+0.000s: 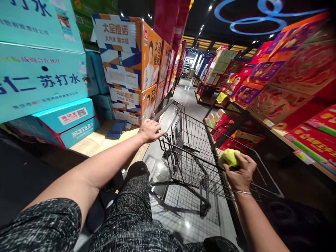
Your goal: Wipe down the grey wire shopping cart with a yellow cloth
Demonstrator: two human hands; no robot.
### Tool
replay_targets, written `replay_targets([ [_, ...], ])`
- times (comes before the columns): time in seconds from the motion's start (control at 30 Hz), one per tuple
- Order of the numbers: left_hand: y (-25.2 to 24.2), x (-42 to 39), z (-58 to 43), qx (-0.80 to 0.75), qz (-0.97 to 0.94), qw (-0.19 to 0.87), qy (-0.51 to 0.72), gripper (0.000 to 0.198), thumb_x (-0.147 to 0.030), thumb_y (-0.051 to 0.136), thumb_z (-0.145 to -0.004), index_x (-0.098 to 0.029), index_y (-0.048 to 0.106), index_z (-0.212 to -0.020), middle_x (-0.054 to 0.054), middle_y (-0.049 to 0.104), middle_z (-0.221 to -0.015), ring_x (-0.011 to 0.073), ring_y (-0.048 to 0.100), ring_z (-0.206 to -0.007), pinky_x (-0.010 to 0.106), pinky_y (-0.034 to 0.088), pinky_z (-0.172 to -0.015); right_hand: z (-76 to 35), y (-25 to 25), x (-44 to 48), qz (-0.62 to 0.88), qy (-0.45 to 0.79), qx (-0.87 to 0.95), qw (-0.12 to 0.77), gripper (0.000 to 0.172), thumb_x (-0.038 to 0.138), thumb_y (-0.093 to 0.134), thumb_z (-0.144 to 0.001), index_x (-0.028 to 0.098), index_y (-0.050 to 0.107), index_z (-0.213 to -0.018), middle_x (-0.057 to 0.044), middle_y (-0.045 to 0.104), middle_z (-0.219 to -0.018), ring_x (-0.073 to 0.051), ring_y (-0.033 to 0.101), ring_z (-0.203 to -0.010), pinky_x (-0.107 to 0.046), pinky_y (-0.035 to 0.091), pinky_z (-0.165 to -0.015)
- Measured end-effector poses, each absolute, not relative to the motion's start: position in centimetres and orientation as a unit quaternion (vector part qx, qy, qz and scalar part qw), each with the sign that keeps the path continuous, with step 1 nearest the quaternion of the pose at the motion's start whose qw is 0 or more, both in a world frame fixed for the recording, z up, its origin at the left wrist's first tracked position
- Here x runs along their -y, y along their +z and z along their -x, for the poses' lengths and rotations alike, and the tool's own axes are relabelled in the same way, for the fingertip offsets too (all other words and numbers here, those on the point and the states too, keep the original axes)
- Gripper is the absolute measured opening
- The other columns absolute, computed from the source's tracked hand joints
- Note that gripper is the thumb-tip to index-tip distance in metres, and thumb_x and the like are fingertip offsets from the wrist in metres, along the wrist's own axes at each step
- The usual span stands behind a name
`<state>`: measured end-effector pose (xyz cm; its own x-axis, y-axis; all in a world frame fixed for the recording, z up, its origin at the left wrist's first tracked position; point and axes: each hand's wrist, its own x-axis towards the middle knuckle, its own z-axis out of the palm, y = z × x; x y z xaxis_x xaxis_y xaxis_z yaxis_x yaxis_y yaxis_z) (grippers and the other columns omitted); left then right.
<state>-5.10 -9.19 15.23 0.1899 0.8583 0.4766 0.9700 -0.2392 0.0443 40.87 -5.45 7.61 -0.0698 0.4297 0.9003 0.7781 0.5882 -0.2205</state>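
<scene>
Supermarket aisle of stacked cartons (126, 66), left hand (150, 130) clenched on wire cart (189, 154) rim, right hand (240, 171) grasping yellow fruit (229, 156) over the basket.

Black-and-white flecked sleeve (47, 220), matching trousers (131, 210), thin bangle (241, 192) by right hand (240, 173)

Teal cartons (39, 80) and orange cartons (131, 52) stand left, red gift boxes (288, 77) right.

We're in a supermarket aisle: stacked drink cartons (136, 66) left, red gift boxes (286, 73) on shelves right, a wire shopping cart (189, 147) ahead.
</scene>
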Motion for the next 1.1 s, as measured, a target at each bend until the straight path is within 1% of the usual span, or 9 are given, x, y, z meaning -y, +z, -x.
replay_targets([
  [0.1,13.8,10.7,3.8,0.611,0.728,0.174,-0.257,0.042,-0.055,0.056,-0.096,-0.020,0.076,-0.087,0.010,0.075,-0.097,0.0281,0.066,-0.099,0.049,0.038,-0.102,-33.7,9.1,7.7,0.345,-0.136,0.748,0.550,0.055,0.024,0.071,-0.077,0.033,0.059,-0.130,-0.010,0.047,-0.134,-0.029,0.058,-0.116,-0.051,0.056,-0.092],
  [0.23,13.4,12.5,2.0,0.621,0.704,0.200,-0.281,0.041,-0.055,0.058,-0.096,-0.021,0.074,-0.083,0.009,0.074,-0.089,0.0271,0.064,-0.092,0.049,0.037,-0.101,-27.5,9.1,9.5,0.297,-0.125,0.786,0.528,0.078,0.015,0.070,-0.079,0.032,0.041,-0.149,-0.012,0.050,-0.134,-0.029,0.055,-0.123,-0.052,0.053,-0.099],
  [0.3,13.6,13.2,1.5,0.627,0.698,0.208,-0.278,0.041,-0.055,0.057,-0.096,-0.020,0.074,-0.085,0.009,0.073,-0.089,0.0274,0.063,-0.091,0.049,0.037,-0.100,-26.0,8.1,9.4,0.290,-0.108,0.811,0.497,0.081,0.012,0.066,-0.079,0.030,0.036,-0.152,-0.013,0.051,-0.131,-0.029,0.054,-0.122,-0.051,0.053,-0.098],
  [0.5,13.9,14.7,0.4,0.645,0.685,0.206,-0.271,0.038,-0.052,0.056,-0.095,-0.018,0.075,-0.098,0.010,0.072,-0.093,0.0300,0.061,-0.094,0.051,0.035,-0.099,-25.3,4.1,8.8,0.360,-0.098,0.814,0.445,0.065,0.016,0.064,-0.075,0.028,0.050,-0.137,-0.011,0.057,-0.125,-0.029,0.056,-0.114,-0.050,0.047,-0.096],
  [0.7,14.8,15.3,0.3,0.656,0.699,0.159,-0.235,0.034,-0.046,0.056,-0.091,-0.017,0.074,-0.098,0.013,0.071,-0.097,0.0323,0.061,-0.100,0.052,0.036,-0.101,-24.6,3.5,8.0,0.360,-0.016,0.808,0.467,0.056,0.011,0.065,-0.070,0.027,0.055,-0.123,-0.013,0.047,-0.146,-0.035,0.045,-0.132,-0.058,0.041,-0.105],
  [0.8,15.7,15.4,0.8,0.648,0.726,0.128,-0.193,0.030,-0.038,0.059,-0.086,-0.018,0.073,-0.102,0.013,0.072,-0.103,0.0320,0.063,-0.104,0.051,0.036,-0.106,-23.4,3.4,7.6,0.359,0.031,0.796,0.486,0.053,0.009,0.063,-0.070,0.026,0.056,-0.120,-0.014,0.050,-0.143,-0.033,0.048,-0.131,-0.059,0.041,-0.107],
  [0.93,17.2,15.1,2.2,0.616,0.773,0.046,-0.146,0.041,-0.033,0.058,-0.082,-0.019,0.070,-0.118,0.011,0.073,-0.120,0.0318,0.063,-0.116,0.051,0.032,-0.116,-21.5,4.1,8.6,0.335,0.058,0.786,0.516,0.048,0.006,0.060,-0.075,0.026,0.058,-0.119,-0.012,0.055,-0.135,-0.030,0.054,-0.126,-0.055,0.046,-0.106],
  [1.03,18.0,14.9,4.0,0.587,0.781,-0.096,-0.190,0.051,-0.037,0.043,-0.094,-0.020,0.060,-0.139,0.009,0.067,-0.139,0.0299,0.055,-0.135,0.052,0.024,-0.124,-19.6,5.7,10.3,0.260,0.068,0.801,0.536,0.054,0.005,0.061,-0.080,0.030,0.057,-0.127,-0.009,0.053,-0.136,-0.026,0.055,-0.123,-0.049,0.052,-0.102],
  [1.1,18.2,14.8,5.0,0.553,0.757,-0.218,-0.272,0.063,-0.052,0.029,-0.102,-0.019,0.046,-0.153,0.010,0.063,-0.145,0.0289,0.051,-0.141,0.051,0.026,-0.124,-18.1,7.0,11.4,0.234,0.030,0.805,0.545,0.057,0.005,0.062,-0.083,0.034,0.058,-0.133,-0.008,0.051,-0.138,-0.026,0.054,-0.122,-0.046,0.053,-0.100],
])
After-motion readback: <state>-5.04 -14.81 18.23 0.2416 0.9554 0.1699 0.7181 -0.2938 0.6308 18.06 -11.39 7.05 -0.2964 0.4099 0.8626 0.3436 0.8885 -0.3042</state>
